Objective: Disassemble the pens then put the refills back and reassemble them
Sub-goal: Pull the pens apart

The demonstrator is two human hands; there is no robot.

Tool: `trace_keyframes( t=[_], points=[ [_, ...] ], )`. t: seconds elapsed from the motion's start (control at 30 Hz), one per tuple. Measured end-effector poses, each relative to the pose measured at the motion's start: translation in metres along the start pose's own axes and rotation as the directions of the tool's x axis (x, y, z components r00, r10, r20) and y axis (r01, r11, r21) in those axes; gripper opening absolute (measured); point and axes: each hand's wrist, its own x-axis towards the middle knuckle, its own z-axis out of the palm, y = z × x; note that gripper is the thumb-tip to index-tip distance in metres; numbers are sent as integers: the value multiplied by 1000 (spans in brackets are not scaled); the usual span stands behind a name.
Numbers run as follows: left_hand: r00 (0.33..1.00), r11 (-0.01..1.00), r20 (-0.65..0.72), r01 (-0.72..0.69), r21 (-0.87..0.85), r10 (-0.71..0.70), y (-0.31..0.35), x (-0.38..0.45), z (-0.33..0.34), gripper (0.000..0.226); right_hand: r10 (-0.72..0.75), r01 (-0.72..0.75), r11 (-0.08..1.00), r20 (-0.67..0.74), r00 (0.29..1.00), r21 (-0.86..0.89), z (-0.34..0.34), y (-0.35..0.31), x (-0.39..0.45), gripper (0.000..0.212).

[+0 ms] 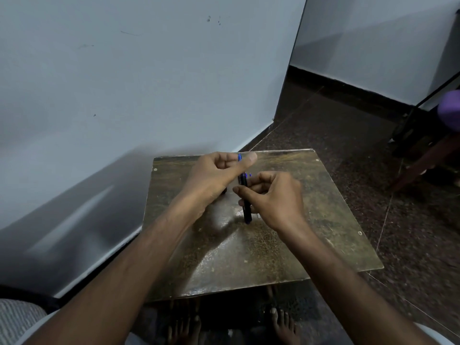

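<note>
Over the worn brown square table (pixel 286 245), our right hand (pixel 276 197) pinches the dark blue plastic pen barrel (pixel 247 210); our left hand (pixel 214 175) pinches its blue-tipped end (pixel 239 157). Disassembly seems underway; next, pull apart straight.

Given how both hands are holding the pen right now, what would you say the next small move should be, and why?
Probably a short pull apart along the pen's axis. The right hand grips the dark barrel of the pen, while the left hand pinches its blue upper end just above the table. Whether the parts are already loosened cannot be told, so a gentle twist first may help.
</note>
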Motion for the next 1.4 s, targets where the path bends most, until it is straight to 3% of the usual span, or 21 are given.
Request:
trace_keyframes(
  t=[0.1, 0.17, 0.27, 0.37, 0.5, 0.57, 0.7, 0.8, 0.87, 0.93, 1.07, 1.23, 1.4],
  points=[
    [988, 999, 147, -42, -31, 46, 1, 1, -4, 31, 18, -18, 1000, -20, 1000, -8, -2, 1, 2, 16],
    [987, 995, 125, -102, -6, 102, -1, 2, -6, 15, 26, -26, 1000, -9, 1000, -11, -3, 2, 2, 17],
    [996, 996, -36, -78, 41, 79, -2, 3, -4, 39, 14, -14, 1000, 35, 999, -4, -1, 2, -1, 18],
    [1000, 998, -5, -6, 59, 7, -1, 4, -6, 67, -5, 4, 1000, 47, 999, 6, 2, 1, -2, 18],
    [978, 998, 199, -61, 6, 59, 4, 1, -10, 29, 5, -5, 1000, 6, 1000, 5, 0, 3, 2, 17],
    [984, 990, 116, -138, 32, 133, 1, 1, -10, 17, 8, -9, 1000, 11, 1000, 3, -2, 3, 2, 17],
    [991, 989, -66, -111, 95, 117, -3, 3, -5, 38, -7, 8, 1000, 39, 999, -14, 0, 3, -1, 18],
    [999, 998, 26, -20, 65, 18, 1, 3, -6, 60, 2, -2, 1000, 27, 1000, -15, -1, 3, 0, 18],
    [990, 999, 140, -24, 22, 21, 2, 2, -7, 45, 11, -11, 1000, 6, 1000, -24, -3, 3, 0, 17],
    [982, 995, 169, -94, 31, 88, 1, 2, -8, 19, 16, -16, 999, 0, 1000, -38, -4, 2, 0, 16],
    [992, 987, 26, -128, 102, 126, -6, 5, -5, 14, 11, -10, 998, 18, 1000, -58, -3, 3, 1, 16],
    [984, 990, -161, -94, -106, 76, -4, 13, -8, 26, -59, 67, 976, 42, 997, -207, -1, 5, -3, 39],
    [946, 989, -318, -102, -108, 63, -3, 20, -26, 19, -22, 50, 964, 108, 994, -262, -3, 8, -2, 35]
  ],
)
